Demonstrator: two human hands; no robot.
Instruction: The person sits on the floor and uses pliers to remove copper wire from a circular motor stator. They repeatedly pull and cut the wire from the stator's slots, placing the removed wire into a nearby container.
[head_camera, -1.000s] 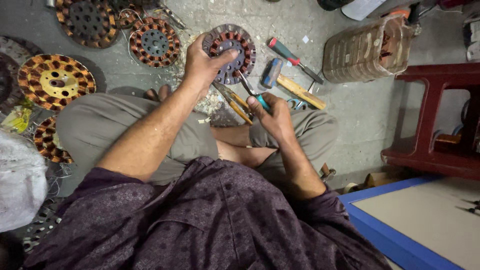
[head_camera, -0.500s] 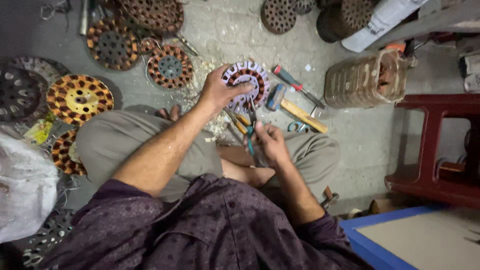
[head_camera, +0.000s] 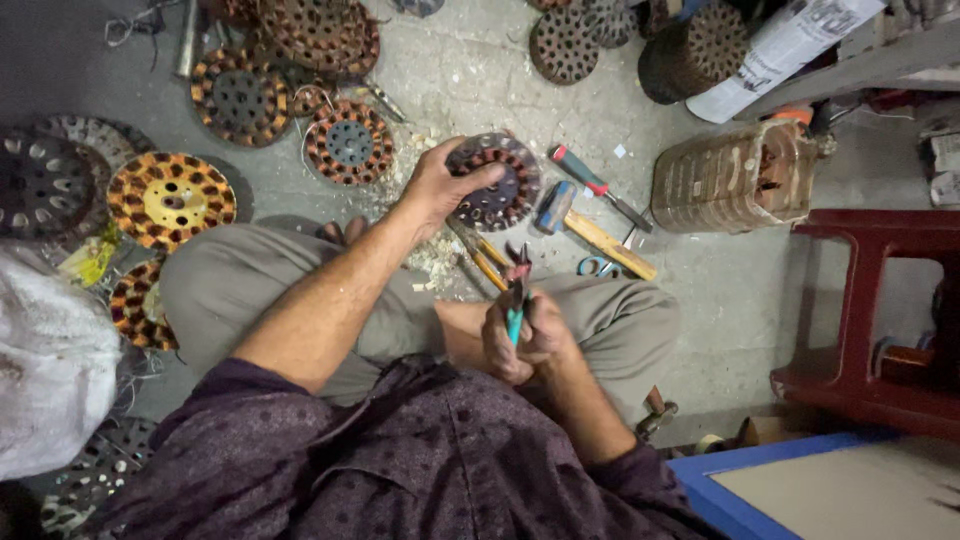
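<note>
I sit cross-legged on a concrete floor. My left hand (head_camera: 442, 185) grips the near edge of a round motor stator (head_camera: 503, 180) with copper windings, which stands on the floor ahead of my knees. My right hand (head_camera: 522, 342) is closed around teal-handled pliers (head_camera: 517, 290), held over my lap with the jaws pointing toward the stator. A yellow-handled tool (head_camera: 480, 255) lies on the floor between the stator and my leg.
Several more wound stators (head_camera: 348, 143) lie at the left and back. A screwdriver (head_camera: 597, 187), a wooden-handled hammer (head_camera: 590, 230) and small scissors (head_camera: 598, 266) lie right of the stator. A copper-filled transparent jar (head_camera: 730, 178), a red stool (head_camera: 880, 310) and a white sack (head_camera: 50, 375) stand around me.
My right hand has pulled back from the stator toward my lap with the pliers. The left hand keeps hold of the stator. The camera has tilted, showing more floor at the back.
</note>
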